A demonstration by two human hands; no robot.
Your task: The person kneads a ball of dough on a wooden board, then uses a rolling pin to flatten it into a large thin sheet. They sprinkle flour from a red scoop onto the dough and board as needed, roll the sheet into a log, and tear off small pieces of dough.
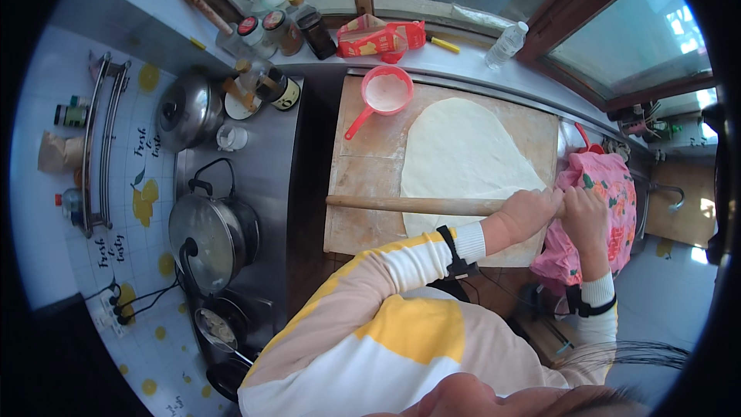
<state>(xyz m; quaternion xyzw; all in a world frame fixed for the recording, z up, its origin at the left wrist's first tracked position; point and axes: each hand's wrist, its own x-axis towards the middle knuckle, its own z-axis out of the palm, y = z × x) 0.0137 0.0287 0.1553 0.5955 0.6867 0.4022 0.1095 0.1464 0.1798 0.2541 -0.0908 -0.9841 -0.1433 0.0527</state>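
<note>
A large sheet of rolled-out dough [460, 150] lies on a floured wooden board [370, 174]. Across its near part rests a long wooden rolling pin [405, 204], whose left end reaches past the dough to the board's left edge. My left hand [524, 215] is closed over the pin towards its right end, at the dough's right edge. Right beside it, my right hand [584, 214] grips the pin's right end, which the fingers largely hide. The dough narrows to a point and shows creases close to my hands.
A red-handled sieve [386, 92] holding flour sits at the board's far left. A pink floral cloth [599, 208] bulges beside my right hand. Leftward, across a dark gap, a lidded pan [205, 243] stands on the steel counter [269, 185]. Bottles, jars and a red packet [379, 39] line the windowsill.
</note>
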